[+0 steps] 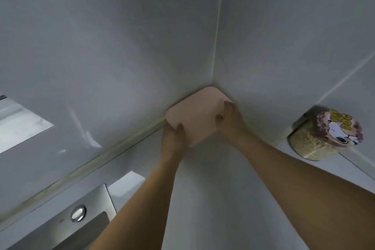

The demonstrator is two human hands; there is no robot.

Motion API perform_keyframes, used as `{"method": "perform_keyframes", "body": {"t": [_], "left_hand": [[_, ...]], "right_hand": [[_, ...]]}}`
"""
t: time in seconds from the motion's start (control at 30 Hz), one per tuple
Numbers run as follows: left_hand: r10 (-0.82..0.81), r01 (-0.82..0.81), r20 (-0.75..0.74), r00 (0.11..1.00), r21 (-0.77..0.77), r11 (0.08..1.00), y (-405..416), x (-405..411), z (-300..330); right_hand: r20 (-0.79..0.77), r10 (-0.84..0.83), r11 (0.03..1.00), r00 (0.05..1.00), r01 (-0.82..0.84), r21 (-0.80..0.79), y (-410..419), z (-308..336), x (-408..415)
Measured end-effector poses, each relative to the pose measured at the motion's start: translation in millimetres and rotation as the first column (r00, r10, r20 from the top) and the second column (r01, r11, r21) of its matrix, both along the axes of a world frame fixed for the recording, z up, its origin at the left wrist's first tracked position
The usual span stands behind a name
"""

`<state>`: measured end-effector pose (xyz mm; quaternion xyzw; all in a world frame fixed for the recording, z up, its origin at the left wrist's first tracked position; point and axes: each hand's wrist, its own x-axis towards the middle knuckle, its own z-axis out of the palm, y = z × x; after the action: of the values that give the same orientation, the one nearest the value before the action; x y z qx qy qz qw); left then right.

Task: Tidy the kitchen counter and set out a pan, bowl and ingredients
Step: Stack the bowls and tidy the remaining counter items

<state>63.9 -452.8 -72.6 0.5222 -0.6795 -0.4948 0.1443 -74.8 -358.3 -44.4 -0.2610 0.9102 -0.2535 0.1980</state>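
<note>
A: Left hand (174, 135) and right hand (228, 116) each clasp an end of a pink lidded box (195, 114) in the counter's far corner, against both walls.

B: It looks rigid, smooth, likely light; gripping the short ends seems safest. A grain jar (322, 135) stands right.

Pink box (192, 116) held at the wall corner by both hands.

Pushed into the corner where two grey walls meet, resting on the pale surface (205, 199). Left hand (174, 136) gripping the box's near-left edge, thumb on top; right hand (230, 118) gripping its right edge, fingers curled over the lid. Right of the box, against the wall: a clear jar (322, 134) of grains with a cartoon lid. Near-left of the box: a steel sink (67, 223) with a round button.
</note>
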Motion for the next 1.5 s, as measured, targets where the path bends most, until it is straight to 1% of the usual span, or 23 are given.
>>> {"method": "perform_keyframes", "body": {"t": [0.13, 0.2, 0.27, 0.37, 0.47, 0.6, 0.67, 0.73, 0.8, 0.87, 1.0, 1.07, 1.17, 1.23, 1.3, 1.4, 1.5], "left_hand": [[-0.048, 0.046, -0.034, 0.998, -0.046, 0.998, -14, -3, -33], [-0.04, 0.035, -0.077, 0.996, -0.058, 0.998, -15, -2, -39], [-0.007, 0.003, -0.139, 0.99, -0.032, 0.999, -13, -3, -39], [-0.008, -0.001, -0.19, 0.982, -0.047, 0.999, -12, -2, -40], [-0.013, 0.004, -0.156, 0.988, -0.059, 0.998, -14, -2, -44], [-0.006, 0.001, -0.115, 0.993, -0.047, 0.999, -19, 1, -45], [-0.002, -0.002, -0.114, 0.993, -0.041, 0.999, -20, 2, -45], [0.02, -0.023, -0.106, 0.994, -0.025, 0.999, -19, 4, -46], [0.031, -0.033, -0.038, 0.999, -0.053, 0.998, -16, 6, -44], [0.064, -0.062, 0.021, 0.998, -0.056, 0.996, -13, 5, -39], [0.184, -0.182, -0.008, 0.983, 0.083, 0.98, -7, 5, -30], [0.209, -0.206, -0.011, 0.978, 0.13, 0.97, 2, 14, -26], [0.205, -0.198, -0.016, 0.979, 0.189, 0.962, 24, 33, -18], [0.215, -0.204, -0.024, 0.976, 0.229, 0.952, 41, 42, -12], [0.217, -0.199, -0.043, 0.975, 0.257, 0.946, 63, 49, -3], [0.183, -0.159, -0.069, 0.981, 0.261, 0.952, 96, 57, 12], [0.141, -0.112, -0.1, 0.985, 0.253, 0.961, 125, 59, 25]], "right_hand": [[-0.125, 0.003, 0.998, 0.992, 0.006, 0.068, -16, -28, -8], [-0.193, -0.002, 0.997, 0.981, 0.017, 0.076, -21, -38, -8], [-0.267, -0.026, 0.996, 0.963, 0.049, 0.08, -24, -45, -8], [-0.293, -0.078, 0.992, 0.953, 0.102, 0.07, -29, -50, -10], [-0.292, -0.11, 0.987, 0.95, 0.14, 0.082, -32, -49, -12], [-0.225, -0.217, 0.963, 0.95, 0.246, 0.107, -32, -38, -13], [-0.165, -0.256, 0.955, 0.952, 0.276, 0.106, -31, -37, -15], [-0.049, -0.292, 0.954, 0.955, 0.294, 0.057, -31, -36, -17], [0.074, -0.327, 0.945, 0.942, 0.327, 0.014, -30, -32, -20], [0.158, -0.369, 0.927, 0.916, 0.374, 0.0, -26, -27, -21], [0.272, -0.389, 0.911, 0.88, 0.412, -0.031, -11, -15, -8], [0.279, -0.411, 0.905, 0.868, 0.426, 0.007, 4, -7, 3], [0.264, -0.455, 0.888, 0.851, 0.454, 0.068, 34, 2, 23], [0.276, -0.469, 0.879, 0.839, 0.474, 0.056, 55, 9, 39], [0.29, -0.517, 0.848, 0.805, 0.528, 0.047, 80, 17, 54], [0.285, -0.601, 0.786, 0.747, 0.616, 0.045, 121, 26, 67], [0.262, -0.649, 0.744, 0.714, 0.667, 0.026, 161, 36, 78]]}}
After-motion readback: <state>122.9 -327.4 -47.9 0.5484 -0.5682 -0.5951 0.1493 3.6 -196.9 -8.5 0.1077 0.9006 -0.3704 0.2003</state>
